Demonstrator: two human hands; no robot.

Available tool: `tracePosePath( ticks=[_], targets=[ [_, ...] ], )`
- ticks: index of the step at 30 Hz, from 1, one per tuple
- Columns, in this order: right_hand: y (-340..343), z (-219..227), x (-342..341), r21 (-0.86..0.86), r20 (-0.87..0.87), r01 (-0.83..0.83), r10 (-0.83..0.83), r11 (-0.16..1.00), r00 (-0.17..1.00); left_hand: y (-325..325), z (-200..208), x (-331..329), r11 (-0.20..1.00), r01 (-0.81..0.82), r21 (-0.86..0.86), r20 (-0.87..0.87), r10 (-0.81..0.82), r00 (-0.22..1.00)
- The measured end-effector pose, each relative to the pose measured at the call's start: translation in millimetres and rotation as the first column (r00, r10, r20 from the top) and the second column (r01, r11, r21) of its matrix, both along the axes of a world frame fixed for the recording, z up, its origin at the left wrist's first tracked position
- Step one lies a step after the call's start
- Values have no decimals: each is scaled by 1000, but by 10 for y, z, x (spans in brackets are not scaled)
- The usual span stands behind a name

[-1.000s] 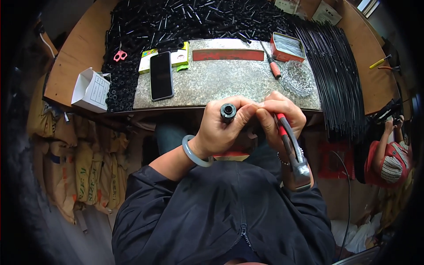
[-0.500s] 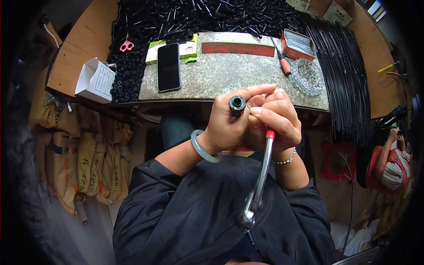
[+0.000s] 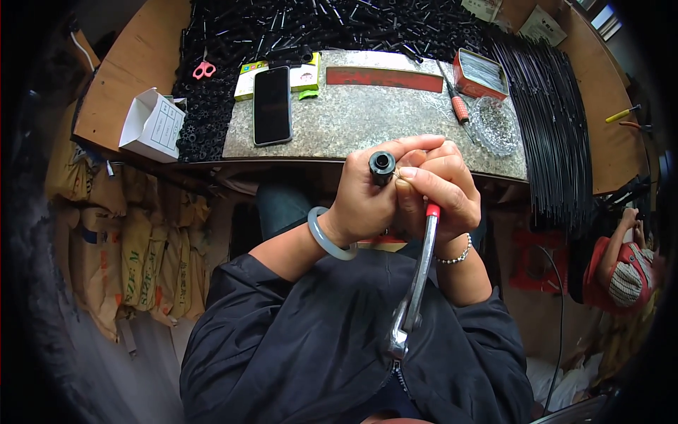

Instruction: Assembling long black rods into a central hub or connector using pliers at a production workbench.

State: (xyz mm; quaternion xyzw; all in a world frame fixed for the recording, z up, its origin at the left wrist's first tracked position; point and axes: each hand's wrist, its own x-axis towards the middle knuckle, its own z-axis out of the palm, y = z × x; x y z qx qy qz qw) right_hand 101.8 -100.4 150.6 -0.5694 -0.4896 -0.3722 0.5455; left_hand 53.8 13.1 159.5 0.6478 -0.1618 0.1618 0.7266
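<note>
My left hand (image 3: 359, 201) is closed around a black tubular part (image 3: 382, 164), its round open end facing up. Against the side of this tube, my right hand (image 3: 452, 189) pinches something thin and wire-like between thumb and forefinger, too small to make out fully. The same right hand also keeps hold of metal pliers (image 3: 421, 272) by a red-coated handle. Their metal head hangs down in front of my dark jacket (image 3: 318, 332). The palms and lower fingers of both hands hide the rest of the tube.
Beyond my hands, a stone-patterned worktop (image 3: 339, 127) carries a phone (image 3: 272, 106), a screwdriver (image 3: 459, 107), a clear dish (image 3: 494, 127) of small metal bits and a red tin (image 3: 482, 83). Black parts (image 3: 367, 28) pile behind; black rods (image 3: 547, 120) lie right. Another person (image 3: 625, 268) sits far right.
The tube and my hands have barely moved. My right thumb and forefinger have shifted slightly at the tube's side, and the whole view has moved a little.
</note>
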Motion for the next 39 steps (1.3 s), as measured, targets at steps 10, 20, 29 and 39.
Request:
tracePosePath(
  ticks=[10,20,29,39],
  targets=[
    [-98,279,-41,-221,-380,-141,48,965,924,68,-63,18,998,-44,50,-9,44,999],
    [-804,727,-146,-222,-975,-770,-149,598,164,235,131,31,980,-193,-46,-190,181,965],
    [-760,968,-71,-542,-840,-752,-271,375,471,173,97,57,986,-169,0,-143,168,975],
    [-667,1179,-58,-478,-768,-833,-593,278,242,243,82,69,945,-262,193,-55,277,959]
  ],
)
